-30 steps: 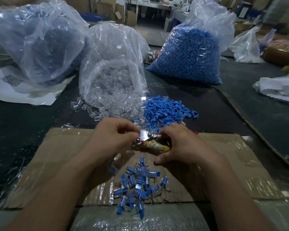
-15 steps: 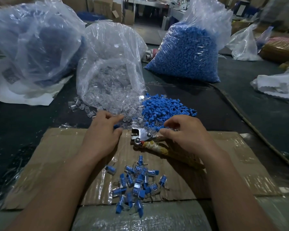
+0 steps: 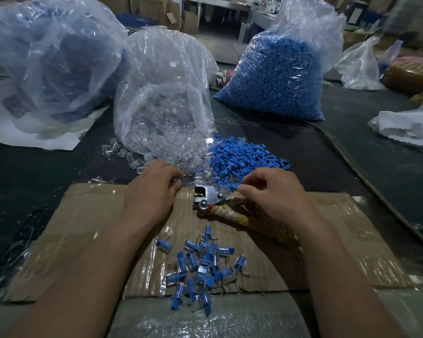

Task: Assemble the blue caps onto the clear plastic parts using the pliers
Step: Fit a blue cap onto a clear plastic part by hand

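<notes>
Left hand (image 3: 154, 191) palm down, fingers curled, tips in the spilled clear plastic parts (image 3: 132, 159); can't tell if it gripped one. Right hand (image 3: 276, 193) fingers curled, thumb and forefinger close together at the near edge of the loose blue caps (image 3: 244, 157); can't tell if a cap was pinched.

Pliers (image 3: 213, 200) lay flat between the hands, held by neither. They had a shiny metal head with rivets, and handles wrapped in yellowish, frayed tape. Clear parts were small glossy see-through blocks, spilling from a crinkled clear bag (image 3: 164, 106) just beyond the left hand. Blue caps were matte and chunky, heaped just beyond the right hand. Assembled pieces (image 3: 203, 264), clear with blue ends, lay in a small heap on the near side, between the forearms.

Hands worked over a tape-covered corrugated cardboard sheet (image 3: 83, 228) on a dark desk (image 3: 34, 172), with bubble wrap (image 3: 205, 318) at the near edge. Far beyond the right hand stood a full sack of blue caps (image 3: 274, 76). Far beyond the left hand was a hazy bag (image 3: 51, 52), contents unclear. Room behind was a dim workshop with cartons.

Pliers' head pointed away and toward the left hand. The long axis ran diagonally, handles passing under the right wrist.
</notes>
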`<state>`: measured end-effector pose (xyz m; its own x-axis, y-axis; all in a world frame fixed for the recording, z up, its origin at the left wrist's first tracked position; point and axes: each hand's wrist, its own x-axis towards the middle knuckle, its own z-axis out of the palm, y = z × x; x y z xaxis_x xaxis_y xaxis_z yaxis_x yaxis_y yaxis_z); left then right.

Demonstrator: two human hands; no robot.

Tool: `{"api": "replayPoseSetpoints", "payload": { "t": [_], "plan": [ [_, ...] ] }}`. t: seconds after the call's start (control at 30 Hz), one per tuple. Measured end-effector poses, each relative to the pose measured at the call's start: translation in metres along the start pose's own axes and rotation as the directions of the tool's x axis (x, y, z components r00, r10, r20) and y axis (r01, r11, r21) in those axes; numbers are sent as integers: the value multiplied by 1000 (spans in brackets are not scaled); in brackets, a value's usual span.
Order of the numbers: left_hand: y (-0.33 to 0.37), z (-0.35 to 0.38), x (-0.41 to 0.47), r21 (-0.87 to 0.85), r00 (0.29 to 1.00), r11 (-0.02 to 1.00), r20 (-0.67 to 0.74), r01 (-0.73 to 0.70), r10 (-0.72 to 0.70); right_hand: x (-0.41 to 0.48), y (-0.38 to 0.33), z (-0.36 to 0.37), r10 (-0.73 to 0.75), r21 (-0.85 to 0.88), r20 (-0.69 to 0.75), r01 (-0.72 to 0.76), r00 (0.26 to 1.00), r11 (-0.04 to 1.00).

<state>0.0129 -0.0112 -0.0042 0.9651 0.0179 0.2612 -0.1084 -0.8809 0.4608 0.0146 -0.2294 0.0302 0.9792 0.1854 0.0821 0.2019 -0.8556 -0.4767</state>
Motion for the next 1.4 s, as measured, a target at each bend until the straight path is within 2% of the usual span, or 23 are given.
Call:
{"api": "replayPoseSetpoints", "payload": {
  "t": [0.2, 0.67, 1.17, 1.23, 1.3, 1.4],
  "plan": [
    [-2, -1, -2, 44, 999, 999, -13, -30, 30, 0, 0, 0, -5, 11, 5, 5, 1000, 1000],
    [-1, -4, -2, -13, 1000, 1000, -2, -7, 7, -1, 0, 1, 0, 24, 7, 0, 1000, 1000],
    [-4, -1, -1, -24, 989, 990, 35, -142, 143, -2, -3, 1, -7, 19, 11, 7, 1000, 1000],
    [-3, -2, -2, -88, 994, 990, -15, -112, 111, -3, -5, 0, -18, 26, 5, 17, 1000, 1000],
    [3, -8, -4, -293, 998, 956, -63, -18, -1, -4, -9, -1, -49, 70, -32, 51, 998, 996],
    [18, -18, -10, -628, 992, 770, 38, 115, -117, -7, -19, 0, -110, 174, -75, 122, 991, 977]
  ]
}}
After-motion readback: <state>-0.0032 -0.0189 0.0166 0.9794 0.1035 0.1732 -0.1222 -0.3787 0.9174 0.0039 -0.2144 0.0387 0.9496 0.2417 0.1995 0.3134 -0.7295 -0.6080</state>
